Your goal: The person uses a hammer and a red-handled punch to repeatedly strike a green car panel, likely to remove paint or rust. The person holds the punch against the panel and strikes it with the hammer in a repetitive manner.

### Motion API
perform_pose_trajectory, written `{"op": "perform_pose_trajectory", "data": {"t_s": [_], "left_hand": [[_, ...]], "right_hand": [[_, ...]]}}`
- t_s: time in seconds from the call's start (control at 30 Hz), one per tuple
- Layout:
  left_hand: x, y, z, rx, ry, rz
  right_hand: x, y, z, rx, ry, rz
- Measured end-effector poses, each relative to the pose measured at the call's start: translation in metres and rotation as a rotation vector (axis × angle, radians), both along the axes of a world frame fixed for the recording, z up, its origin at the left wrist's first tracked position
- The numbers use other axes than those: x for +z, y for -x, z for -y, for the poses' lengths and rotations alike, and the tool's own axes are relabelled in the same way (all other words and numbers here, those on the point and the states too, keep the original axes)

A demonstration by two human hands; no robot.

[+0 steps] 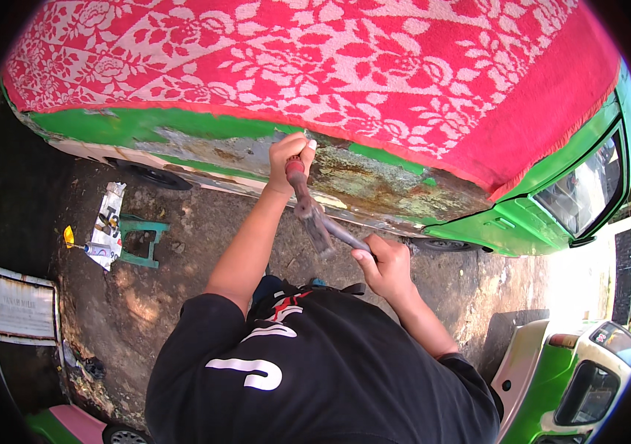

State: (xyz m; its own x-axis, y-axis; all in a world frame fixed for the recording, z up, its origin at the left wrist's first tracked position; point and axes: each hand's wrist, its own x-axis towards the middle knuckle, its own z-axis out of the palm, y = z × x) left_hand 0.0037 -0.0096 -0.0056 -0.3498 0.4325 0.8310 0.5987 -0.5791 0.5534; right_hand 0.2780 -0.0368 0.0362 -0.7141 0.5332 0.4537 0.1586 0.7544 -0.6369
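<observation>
The left hand (289, 159) grips a red-handled chisel (302, 194) against the green car's rusted panel (375, 181); the right hand (383, 263) clasps a hammer (334, 233). Much paint is already stripped, though rust and green patches remain along the panel.

The left hand (289, 159) grips the red-handled metal tool (308, 207) against the rusted green car side panel (360, 181). Above lies the red floral blanket (315, 66). Below-right, the right hand (383, 265) holds the tool's far end. Far left sits a green plastic stool (140, 239).

Rusty car panel (375, 181) blocking ahead
</observation>
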Motion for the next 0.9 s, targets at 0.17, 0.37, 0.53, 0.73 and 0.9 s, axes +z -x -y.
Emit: {"op": "perform_pose_trajectory", "data": {"t_s": [0.17, 0.37, 0.53, 0.73, 0.9], "left_hand": [[-0.001, 0.001, 0.002, -0.035, 0.02, 0.015], [-0.002, 0.003, 0.001, 0.007, 0.018, 0.011], [0.001, -0.001, 0.002, -0.025, 0.048, 0.014], [-0.02, 0.012, -0.005, 0.094, 0.161, 0.13], [-0.018, 0.016, 0.013, -0.018, 0.055, 0.086]], "right_hand": [[0.0, 0.002, 0.0, 0.072, 0.044, -0.038], [-0.006, 0.003, -0.001, -0.082, 0.121, 0.191], [-0.01, -0.003, -0.001, 0.066, 0.062, -0.082], [-0.013, 0.011, -0.004, -0.159, 0.22, 0.3], [-0.013, 0.002, -0.004, 0.01, 0.193, -0.128]]}}
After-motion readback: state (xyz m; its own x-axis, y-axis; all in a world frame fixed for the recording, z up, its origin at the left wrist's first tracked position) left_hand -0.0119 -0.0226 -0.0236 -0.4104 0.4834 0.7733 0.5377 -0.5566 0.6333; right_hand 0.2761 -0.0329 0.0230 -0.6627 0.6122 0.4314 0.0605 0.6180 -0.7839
